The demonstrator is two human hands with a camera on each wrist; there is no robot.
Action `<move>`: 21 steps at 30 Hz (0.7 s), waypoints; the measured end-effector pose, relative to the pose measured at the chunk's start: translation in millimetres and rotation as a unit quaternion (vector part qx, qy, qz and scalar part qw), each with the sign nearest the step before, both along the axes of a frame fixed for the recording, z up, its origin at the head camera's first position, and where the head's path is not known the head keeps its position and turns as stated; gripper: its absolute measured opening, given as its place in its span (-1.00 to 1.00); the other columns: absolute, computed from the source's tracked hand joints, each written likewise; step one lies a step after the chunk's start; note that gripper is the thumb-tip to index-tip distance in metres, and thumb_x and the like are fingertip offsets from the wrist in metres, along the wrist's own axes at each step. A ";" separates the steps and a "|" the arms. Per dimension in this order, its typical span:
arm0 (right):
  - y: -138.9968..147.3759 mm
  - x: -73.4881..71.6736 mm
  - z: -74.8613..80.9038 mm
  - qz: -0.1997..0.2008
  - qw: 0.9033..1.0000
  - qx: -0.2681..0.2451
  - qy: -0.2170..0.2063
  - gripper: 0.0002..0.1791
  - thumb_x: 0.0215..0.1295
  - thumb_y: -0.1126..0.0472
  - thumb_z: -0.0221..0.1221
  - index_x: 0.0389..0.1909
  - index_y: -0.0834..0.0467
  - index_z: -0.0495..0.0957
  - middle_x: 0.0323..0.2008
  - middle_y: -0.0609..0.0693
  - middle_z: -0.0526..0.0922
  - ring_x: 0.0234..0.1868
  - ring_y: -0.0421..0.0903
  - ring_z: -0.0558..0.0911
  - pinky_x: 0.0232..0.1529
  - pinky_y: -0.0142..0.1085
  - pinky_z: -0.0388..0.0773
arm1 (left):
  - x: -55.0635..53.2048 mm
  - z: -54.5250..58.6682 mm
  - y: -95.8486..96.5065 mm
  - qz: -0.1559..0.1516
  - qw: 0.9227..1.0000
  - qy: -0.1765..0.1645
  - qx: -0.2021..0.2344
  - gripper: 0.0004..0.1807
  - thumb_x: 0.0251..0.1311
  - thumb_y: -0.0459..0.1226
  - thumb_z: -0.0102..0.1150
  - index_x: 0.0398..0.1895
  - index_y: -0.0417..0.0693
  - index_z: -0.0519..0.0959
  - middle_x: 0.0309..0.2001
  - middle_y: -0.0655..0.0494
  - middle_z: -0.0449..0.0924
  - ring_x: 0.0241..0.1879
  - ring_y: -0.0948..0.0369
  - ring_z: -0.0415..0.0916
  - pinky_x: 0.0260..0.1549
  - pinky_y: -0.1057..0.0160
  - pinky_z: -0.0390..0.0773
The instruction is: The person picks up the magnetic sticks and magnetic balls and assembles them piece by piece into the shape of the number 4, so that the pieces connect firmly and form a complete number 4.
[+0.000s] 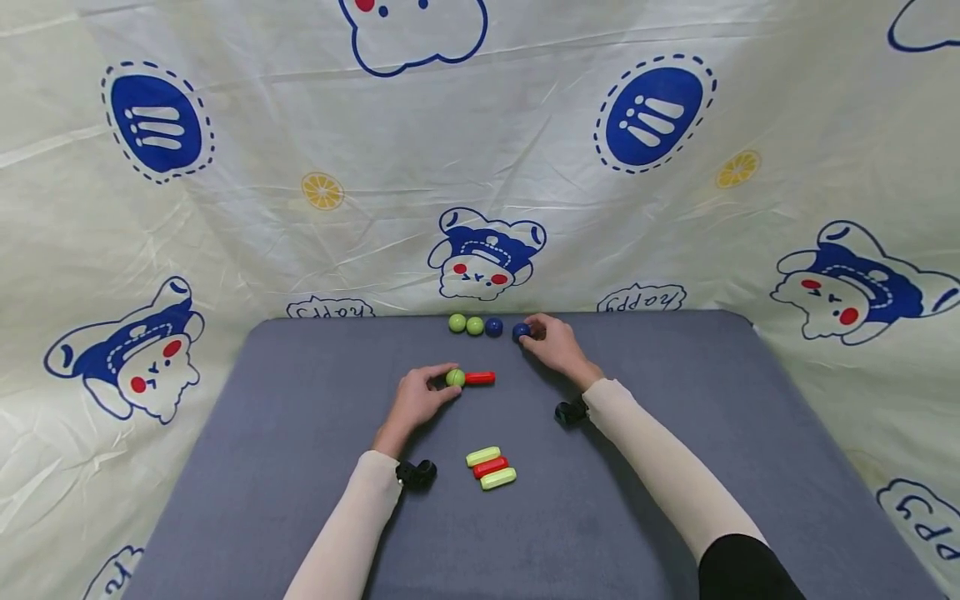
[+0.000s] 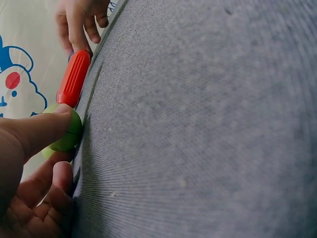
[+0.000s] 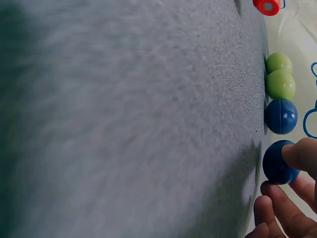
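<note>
Between thumb and fingers, my left hand (image 1: 422, 395) pinches a green ball (image 1: 455, 377) low over the grey table. A red ridged rod (image 1: 480, 378) extends from the ball's right side, its end against the ball. Farther back, my right hand (image 1: 557, 343) grips a dark blue ball (image 1: 521, 332) with thumb and fingertips. To the left of that ball, a second blue ball (image 1: 493, 327) and two green balls (image 1: 475, 326) stand in a row by the far edge. In the right wrist view, a gap separates the held blue ball (image 3: 279, 162) from the row.
Nearer the front lie two pale yellow-green rods (image 1: 498, 478) with a red rod (image 1: 491, 467) between them, side by side. A printed white cloth (image 1: 480, 167) hangs behind the grey table (image 1: 300, 467). Each wrist wears a black camera (image 1: 416, 475).
</note>
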State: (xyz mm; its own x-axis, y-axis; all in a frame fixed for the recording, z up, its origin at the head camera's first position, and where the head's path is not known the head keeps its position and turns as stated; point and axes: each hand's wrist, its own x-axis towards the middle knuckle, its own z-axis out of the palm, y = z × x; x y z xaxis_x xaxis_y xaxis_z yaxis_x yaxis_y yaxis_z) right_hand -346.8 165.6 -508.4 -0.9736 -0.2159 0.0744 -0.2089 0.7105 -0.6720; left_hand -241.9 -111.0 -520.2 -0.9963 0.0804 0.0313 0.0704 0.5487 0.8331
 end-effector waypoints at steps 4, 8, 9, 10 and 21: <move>7.0 5.3 0.2 0.007 1.000 0.001 -0.001 -0.59 0.43 0.14 0.26 0.21 0.23 0.56 0.06 0.25 0.68 0.02 0.14 0.67 0.06 0.04 0.59 | -0.2 -0.6 0.3 0.002 1.000 -0.001 0.001 -0.56 0.24 -0.21 0.46 0.21 0.09 0.69 -0.39 0.04 0.59 -0.61 0.28 0.34 -0.54 0.29 0.32; 12.0 13.5 2.8 0.017 1.000 0.002 0.000 -0.60 0.43 0.13 0.26 0.20 0.22 0.57 0.04 0.24 0.69 -0.01 0.13 0.68 -0.03 0.00 0.61 | -1.0 -2.6 0.5 -0.001 1.000 0.001 -0.005 -0.56 0.24 -0.20 0.45 0.21 0.10 0.69 -0.39 0.05 0.62 -0.58 0.29 0.37 -0.53 0.29 0.35; 12.7 15.3 3.4 0.019 1.000 0.001 -0.001 -0.60 0.43 0.13 0.27 0.19 0.21 0.57 0.04 0.23 0.69 -0.03 0.12 0.68 -0.07 -0.02 0.62 | -1.2 -2.9 0.5 -0.001 1.000 0.002 -0.006 -0.56 0.25 -0.20 0.45 0.21 0.10 0.69 -0.39 0.05 0.63 -0.58 0.28 0.37 -0.53 0.29 0.35; 13.2 17.3 4.4 0.020 1.000 0.000 -0.002 -0.60 0.42 0.12 0.27 0.19 0.21 0.57 0.04 0.23 0.70 -0.04 0.11 0.67 -0.11 -0.05 0.62 | -1.4 -3.1 0.5 -0.002 1.000 0.002 -0.005 -0.56 0.25 -0.20 0.45 0.21 0.09 0.69 -0.38 0.04 0.63 -0.57 0.28 0.38 -0.53 0.29 0.35; 12.9 40.3 6.6 0.036 0.999 -0.020 -0.011 -0.63 0.40 0.13 0.30 0.15 0.19 0.60 -0.04 0.16 0.70 -0.21 0.00 0.59 -0.34 -0.26 0.52 | -0.6 -0.3 0.6 -0.004 1.000 -0.003 -0.004 -0.55 0.25 -0.20 0.45 0.22 0.10 0.68 -0.38 0.03 0.59 -0.57 0.27 0.37 -0.52 0.27 0.36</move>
